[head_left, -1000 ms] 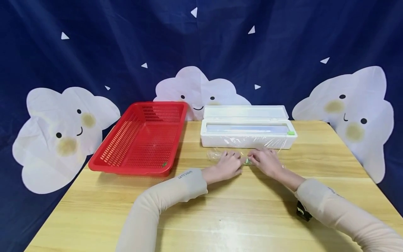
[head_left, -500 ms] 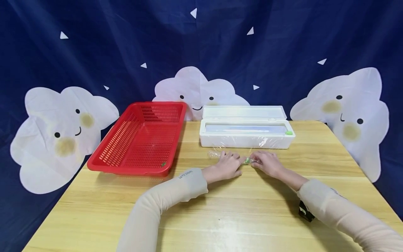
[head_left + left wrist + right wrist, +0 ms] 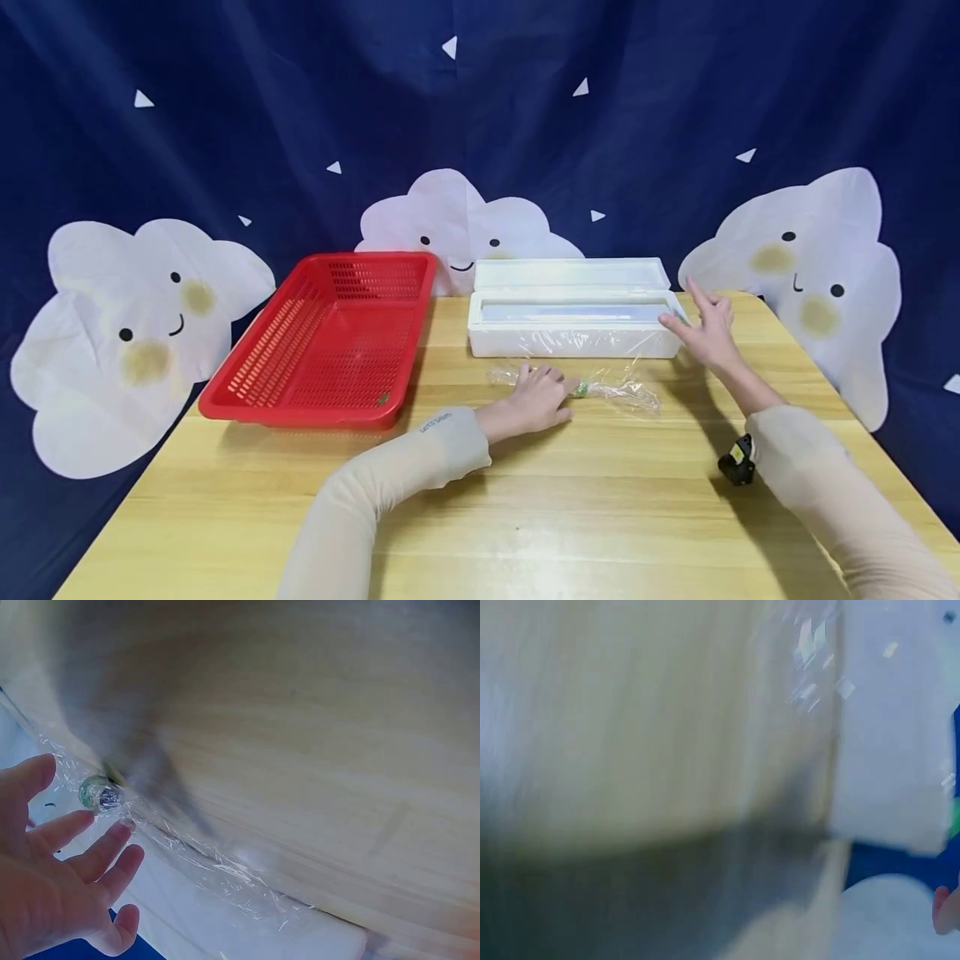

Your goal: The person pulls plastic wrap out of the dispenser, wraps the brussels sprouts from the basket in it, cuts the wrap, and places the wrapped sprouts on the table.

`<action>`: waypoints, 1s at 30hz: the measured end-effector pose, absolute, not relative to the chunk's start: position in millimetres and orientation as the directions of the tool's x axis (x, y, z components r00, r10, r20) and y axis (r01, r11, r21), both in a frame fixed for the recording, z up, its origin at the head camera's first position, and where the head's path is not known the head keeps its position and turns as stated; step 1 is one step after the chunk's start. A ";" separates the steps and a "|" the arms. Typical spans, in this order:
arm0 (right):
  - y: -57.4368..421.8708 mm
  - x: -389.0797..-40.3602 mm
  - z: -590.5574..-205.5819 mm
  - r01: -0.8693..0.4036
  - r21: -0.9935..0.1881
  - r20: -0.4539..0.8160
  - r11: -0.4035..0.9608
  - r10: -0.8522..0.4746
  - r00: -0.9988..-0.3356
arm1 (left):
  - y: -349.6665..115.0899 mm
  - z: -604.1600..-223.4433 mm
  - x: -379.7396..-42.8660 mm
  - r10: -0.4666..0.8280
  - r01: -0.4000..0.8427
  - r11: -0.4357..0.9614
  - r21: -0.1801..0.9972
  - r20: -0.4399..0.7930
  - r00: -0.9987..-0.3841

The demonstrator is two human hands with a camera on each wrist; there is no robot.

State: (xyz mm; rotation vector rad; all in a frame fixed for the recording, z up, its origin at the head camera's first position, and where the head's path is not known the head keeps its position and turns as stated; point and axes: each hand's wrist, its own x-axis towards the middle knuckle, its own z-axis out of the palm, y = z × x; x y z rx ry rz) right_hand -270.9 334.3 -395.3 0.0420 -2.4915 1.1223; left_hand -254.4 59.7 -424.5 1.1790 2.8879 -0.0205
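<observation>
Clear, crumpled plastic film (image 3: 622,392) seems light, slippery, pinchable at its right end; the left hand (image 3: 537,397), touching it, and right hand (image 3: 708,333) have fingers apart.

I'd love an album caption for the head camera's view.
Left hand over crinkled clear film, right hand at the open white box, red basket nearby.

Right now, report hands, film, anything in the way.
Left hand touching clear film. Right hand at white box, right end. Red basket off left, not blocking.
</observation>
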 end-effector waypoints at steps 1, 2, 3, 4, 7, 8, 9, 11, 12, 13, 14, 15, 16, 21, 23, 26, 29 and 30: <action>338.5 -272.8 -398.4 -0.160 -0.698 0.349 0.698 0.136 -0.927 | 59.1 -424.3 -254.1 0.698 0.699 0.715 -0.006 -0.024 -0.715; 343.0 -274.3 -402.1 -0.136 -0.688 0.317 0.713 0.128 -0.940 | 58.6 -424.2 -253.6 0.699 0.699 0.715 0.000 -0.020 -0.715; 346.8 -275.3 -405.7 -0.113 -0.680 0.285 0.725 0.120 -0.951 | 58.2 -424.4 -253.4 0.702 0.702 0.712 0.004 -0.016 -0.712; 350.6 -275.4 -409.0 -0.092 -0.670 0.259 0.736 0.116 -0.959 | 58.1 -424.7 -252.8 0.706 0.706 0.708 0.011 -0.012 -0.708; 358.7 -275.7 -416.8 -0.053 -0.647 0.210 0.761 0.111 -0.971 | 58.0 -425.5 -251.7 0.717 0.717 0.696 0.044 0.013 -0.697; 360.2 -275.9 -418.3 -0.044 -0.637 0.202 0.770 0.111 -0.973 | 58.1 -425.7 -252.0 0.720 0.721 0.691 0.054 0.036 -0.693; 360.8 -276.3 -419.4 -0.039 -0.627 0.197 0.778 0.111 -0.974 | 58.5 -425.6 -252.4 0.722 0.725 0.687 0.054 0.065 -0.689; 361.4 -277.4 -420.9 -0.036 -0.613 0.197 0.789 0.109 -0.974 | 60.8 -423.6 -254.2 0.721 0.732 0.678 0.060 0.139 -0.679; 361.3 -278.0 -421.3 -0.034 -0.608 0.195 0.793 0.107 -0.975 | 62.8 -421.9 -255.6 0.719 0.737 0.673 0.057 0.181 -0.670; 361.1 -279.0 -421.8 -0.033 -0.603 0.194 0.797 0.107 -0.975 | 65.8 -419.1 -257.2 0.715 0.741 0.670 0.052 0.223 -0.662; 360.7 -279.7 -422.1 -0.032 -0.602 0.194 0.798 0.107 -0.975 | 69.3 -415.4 -259.0 0.709 0.743 0.667 0.048 0.266 -0.653; 360.2 -280.8 -422.3 -0.034 -0.603 0.195 0.797 0.106 -0.975 | 73.6 -410.9 -260.7 0.701 0.743 0.667 0.046 0.297 -0.648; 360.7 -280.7 -422.3 -0.036 -0.603 0.198 0.797 0.106 -0.974 | 79.7 -406.5 -262.6 0.692 0.744 0.666 0.053 0.326 -0.644; 361.2 -283.6 -422.5 -0.067 -0.583 0.227 0.810 0.083 -0.970 | 115.3 -384.9 -275.7 0.600 0.696 0.705 0.134 0.410 -0.687; 361.1 -285.0 -423.1 -0.076 -0.571 0.242 0.817 0.080 -0.967 | 130.2 -380.5 -282.7 0.552 0.661 0.727 0.186 0.415 -0.723; 361.0 -285.7 -425.4 -0.078 -0.562 0.266 0.824 0.091 -0.960 | 151.3 -378.6 -292.6 0.501 0.610 0.755 0.240 0.390 -0.773; 361.1 -283.6 -427.8 -0.074 -0.573 0.282 0.816 0.112 -0.953 | 170.6 -380.1 -299.5 0.474 0.574 0.775 0.265 0.359 -0.804; 361.2 -282.3 -428.4 -0.079 -0.579 0.289 0.811 0.114 -0.950 | 177.1 -381.0 -301.3 0.468 0.565 0.782 0.265 0.349 -0.812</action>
